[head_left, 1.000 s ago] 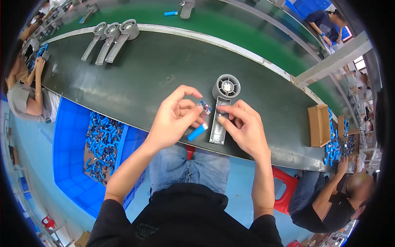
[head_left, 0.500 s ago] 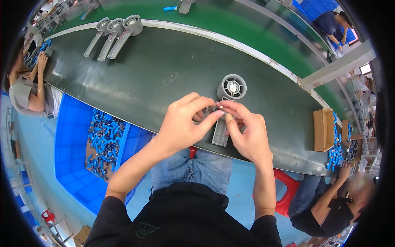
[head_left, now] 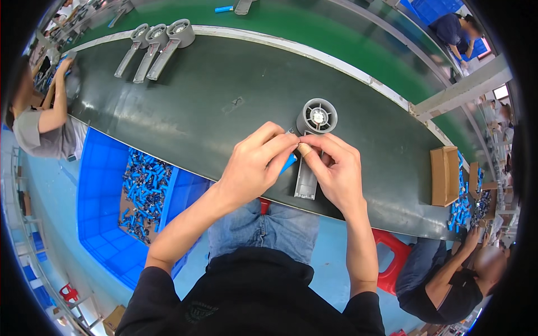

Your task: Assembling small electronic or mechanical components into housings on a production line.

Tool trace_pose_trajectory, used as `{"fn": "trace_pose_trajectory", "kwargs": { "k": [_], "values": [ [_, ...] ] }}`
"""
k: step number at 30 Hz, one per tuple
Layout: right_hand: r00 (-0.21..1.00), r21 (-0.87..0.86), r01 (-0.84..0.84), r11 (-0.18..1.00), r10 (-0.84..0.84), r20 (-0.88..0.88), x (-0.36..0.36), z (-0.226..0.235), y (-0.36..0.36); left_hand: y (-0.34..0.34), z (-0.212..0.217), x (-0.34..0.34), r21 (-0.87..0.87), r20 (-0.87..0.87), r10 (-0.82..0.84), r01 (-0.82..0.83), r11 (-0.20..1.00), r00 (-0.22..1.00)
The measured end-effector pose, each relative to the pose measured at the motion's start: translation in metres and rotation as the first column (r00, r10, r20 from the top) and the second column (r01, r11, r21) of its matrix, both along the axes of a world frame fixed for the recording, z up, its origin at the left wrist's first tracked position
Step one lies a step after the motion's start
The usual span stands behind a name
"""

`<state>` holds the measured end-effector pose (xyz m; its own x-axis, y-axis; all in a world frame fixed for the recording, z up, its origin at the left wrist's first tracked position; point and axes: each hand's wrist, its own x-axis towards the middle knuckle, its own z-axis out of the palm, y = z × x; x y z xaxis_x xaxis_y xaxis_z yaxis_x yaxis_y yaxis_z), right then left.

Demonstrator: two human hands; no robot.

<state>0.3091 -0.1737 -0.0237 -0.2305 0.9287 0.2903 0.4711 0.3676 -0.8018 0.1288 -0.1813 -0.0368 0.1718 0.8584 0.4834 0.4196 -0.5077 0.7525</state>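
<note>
Over the dark worktop (head_left: 386, 168), our left hand (head_left: 251, 159) and right hand (head_left: 339, 168) are closed at the fingertips above the grey handheld fan (head_left: 318, 116) lying there; what they pinch, we cannot tell. Under the left shows a blue battery cell (head_left: 288, 163), which we should support gently, without pulling.

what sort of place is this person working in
Probably a factory assembly line: a long green surface, apparently a conveyor belt, runs past the worktable, a blue bin holds loose blue cylindrical parts, and matching grey fan-shaped units stand in a row.
</note>
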Motion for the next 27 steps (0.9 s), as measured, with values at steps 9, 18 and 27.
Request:
{"fn": "trace_pose_trajectory", "kwargs": {
  "k": [9, 18, 27],
  "values": [
    [0.987, -0.071, 0.077, 0.994, -0.086, -0.134, -0.006, -0.006, -0.001, -0.002, -0.002, 0.000, -0.406, 0.506, 0.079, 0.156, 0.901, 0.859],
    [0.962, -0.164, 0.033, 0.986, -0.076, -0.263, -0.003, -0.009, 0.001, 0.006, -0.010, -0.014, -0.348, 0.684, -0.161, 0.512, 0.785, 0.711],
    [0.976, -0.097, 0.053, 0.994, -0.072, -0.206, -0.005, -0.008, 0.001, 0.014, -0.002, -0.011, -0.413, 0.488, -0.072, 0.303, 0.859, 0.870]
  ]
}}
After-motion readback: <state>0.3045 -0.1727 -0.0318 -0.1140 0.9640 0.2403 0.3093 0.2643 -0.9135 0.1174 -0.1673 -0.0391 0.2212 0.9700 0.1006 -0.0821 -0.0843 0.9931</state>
